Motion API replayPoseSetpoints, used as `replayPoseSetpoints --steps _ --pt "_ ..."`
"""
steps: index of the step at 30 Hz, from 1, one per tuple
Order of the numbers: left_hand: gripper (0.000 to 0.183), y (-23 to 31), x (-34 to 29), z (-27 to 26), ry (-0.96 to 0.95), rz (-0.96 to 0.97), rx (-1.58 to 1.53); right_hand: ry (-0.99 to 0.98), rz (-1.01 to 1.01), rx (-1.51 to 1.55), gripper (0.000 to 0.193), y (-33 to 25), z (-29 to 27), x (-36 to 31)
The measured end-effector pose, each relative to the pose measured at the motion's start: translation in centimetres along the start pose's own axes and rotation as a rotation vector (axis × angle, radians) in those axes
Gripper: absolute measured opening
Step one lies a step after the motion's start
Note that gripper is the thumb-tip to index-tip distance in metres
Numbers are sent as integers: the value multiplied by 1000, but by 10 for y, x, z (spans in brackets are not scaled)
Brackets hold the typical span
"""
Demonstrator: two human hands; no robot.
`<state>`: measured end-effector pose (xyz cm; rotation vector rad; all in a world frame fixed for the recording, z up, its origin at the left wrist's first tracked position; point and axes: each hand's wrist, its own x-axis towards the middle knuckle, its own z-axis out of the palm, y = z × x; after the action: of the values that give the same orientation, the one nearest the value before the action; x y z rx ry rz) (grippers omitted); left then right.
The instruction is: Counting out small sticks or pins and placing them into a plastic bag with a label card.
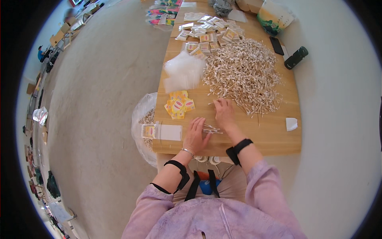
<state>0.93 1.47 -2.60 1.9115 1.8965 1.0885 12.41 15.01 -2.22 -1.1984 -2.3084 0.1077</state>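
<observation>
My left hand (pixel 193 135) lies on the wooden table with its fingers stretched forward and the thumb apart. Against its thumb side, several loose cotton swabs (pixel 213 130) rest on the tabletop. Further forward and to the right, my right hand (pixel 224 114) has its fingers bent down in a pinch at the near edge of a large heap of cotton swabs (pixel 244 73). One swab's white tip (pixel 210 104) pokes out left of those fingertips. A white rectangular card or tray (pixel 171 132) is left of my left hand, beside a filled swab packet (pixel 149 131) at the table edge.
Yellow printed cards (pixel 179 105) and clear plastic bags (pixel 184 71) lie along the left side. Finished-looking packets (pixel 207 38) are piled behind. A phone (pixel 276 46), dark bottle (pixel 296 57) and white paper scrap (pixel 291 124) sit rightward. A plastic sack (pixel 139 115) stands left of the table.
</observation>
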Motion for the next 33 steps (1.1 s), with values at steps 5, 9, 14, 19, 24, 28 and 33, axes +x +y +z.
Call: replayPoseSetpoints --steps 5,9,14,19,24,28,33 --pt "62 -1 -2 -2 -48 -42 -7 -175 -56 -103 24 9 -4 9" --pt "64 4 0 -6 44 -61 -57 -144 -62 56 24 1 -3 -11" --pt "62 2 0 -8 171 -85 -132 -158 -34 265 22 -17 -6 -39" --pt "53 -13 -2 -3 236 -136 -194 -179 120 473 26 -29 -17 -56" --pt "38 -20 -2 3 337 -303 -383 -361 -82 -135 69 -58 -23 -89" --pt "32 -22 -2 7 370 -383 -483 -488 -52 -120 88 -55 -14 -85" --pt "35 -22 -2 4 369 -375 -542 -514 -72 -159 87 -58 -13 -83"
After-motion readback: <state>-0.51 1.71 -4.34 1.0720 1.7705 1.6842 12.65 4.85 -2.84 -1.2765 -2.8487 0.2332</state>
